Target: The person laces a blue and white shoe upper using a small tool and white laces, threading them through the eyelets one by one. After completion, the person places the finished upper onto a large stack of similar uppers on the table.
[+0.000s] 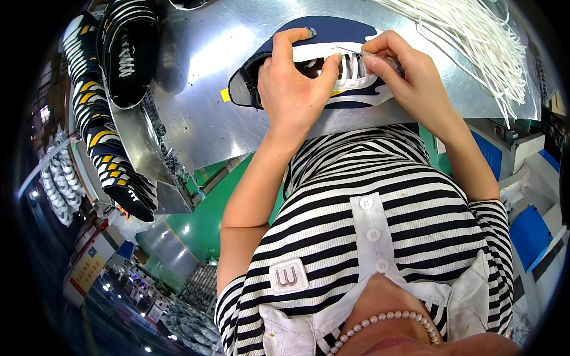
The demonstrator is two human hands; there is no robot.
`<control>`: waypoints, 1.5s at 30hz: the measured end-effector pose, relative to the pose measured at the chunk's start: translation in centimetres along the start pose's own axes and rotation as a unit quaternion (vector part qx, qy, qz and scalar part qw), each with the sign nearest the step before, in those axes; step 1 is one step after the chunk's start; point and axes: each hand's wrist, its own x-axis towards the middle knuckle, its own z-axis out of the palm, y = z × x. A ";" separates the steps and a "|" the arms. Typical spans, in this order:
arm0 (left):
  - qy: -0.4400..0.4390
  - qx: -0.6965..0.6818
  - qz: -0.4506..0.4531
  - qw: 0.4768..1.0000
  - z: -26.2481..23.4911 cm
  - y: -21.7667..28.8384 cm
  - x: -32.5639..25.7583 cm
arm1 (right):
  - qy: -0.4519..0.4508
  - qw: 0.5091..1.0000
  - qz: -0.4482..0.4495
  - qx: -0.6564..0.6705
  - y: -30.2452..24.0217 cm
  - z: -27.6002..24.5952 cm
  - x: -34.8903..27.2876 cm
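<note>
On the metal desk (196,118), the left hand (291,89) grips a navy shoe upper (332,29) while the right hand (404,71) has its fingers (374,50) pinched shut on a white lace (351,52).

The navy and white shoe upper (332,65) lies at the near edge of the shiny metal table (202,113). The bundle of white laces (475,41) lies at its right edge, the row of black striped uppers (101,107) along its left edge.

Small yellow tag (225,94) at the shoe's (332,35) heel.
</note>
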 end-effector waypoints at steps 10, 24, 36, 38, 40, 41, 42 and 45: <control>-0.002 0.009 0.032 0.999 -0.5 0.0 -0.3 | -0.059 0.996 0.013 -0.060 -0.9 -0.3 0.8; -0.037 0.004 0.041 0.999 -0.3 0.1 -1.0 | -0.115 0.976 -0.022 -0.185 -0.8 0.6 2.6; -0.024 -0.171 -0.066 0.983 0.6 0.3 0.3 | 0.002 0.980 -0.018 -0.196 -2.2 -3.1 -0.8; -0.021 -0.174 -0.069 0.982 1.1 0.3 0.5 | 0.034 0.994 -0.003 -0.103 -1.6 -2.5 0.3; -0.054 -0.147 -0.069 0.985 1.6 0.9 1.0 | 0.103 0.988 -0.028 -0.113 1.4 -0.2 0.8; -0.056 -0.133 -0.059 0.988 1.6 0.9 1.3 | 0.133 0.983 -0.047 -0.114 2.3 0.6 1.2; -0.056 -0.116 -0.057 0.990 1.4 0.8 1.2 | 0.147 0.983 -0.035 -0.107 2.4 1.0 1.2; -0.168 -0.206 -0.163 0.950 -0.8 1.8 1.7 | 0.178 0.983 0.005 -0.052 2.7 1.5 1.3</control>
